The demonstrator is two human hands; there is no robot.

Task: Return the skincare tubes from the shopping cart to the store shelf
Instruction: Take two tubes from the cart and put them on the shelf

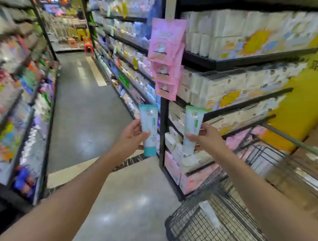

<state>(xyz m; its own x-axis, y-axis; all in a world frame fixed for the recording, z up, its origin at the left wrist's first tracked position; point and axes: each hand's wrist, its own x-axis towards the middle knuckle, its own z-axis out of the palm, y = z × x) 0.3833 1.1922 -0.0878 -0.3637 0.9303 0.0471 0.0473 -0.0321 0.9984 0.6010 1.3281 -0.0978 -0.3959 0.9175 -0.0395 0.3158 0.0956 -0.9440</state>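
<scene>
In a store aisle beside a wire shopping cart (204,220), the left hand (130,138) grips a teal-capped tube (149,130) upright, the right hand (207,137) a green-topped tube (192,128).

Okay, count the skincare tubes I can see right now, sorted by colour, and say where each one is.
Teal-capped tube, held upright in the left hand: 1
Green-topped tube, held upright in the right hand: 1
White tube, lying in the shopping cart: 1
Total: 3 tubes
</scene>
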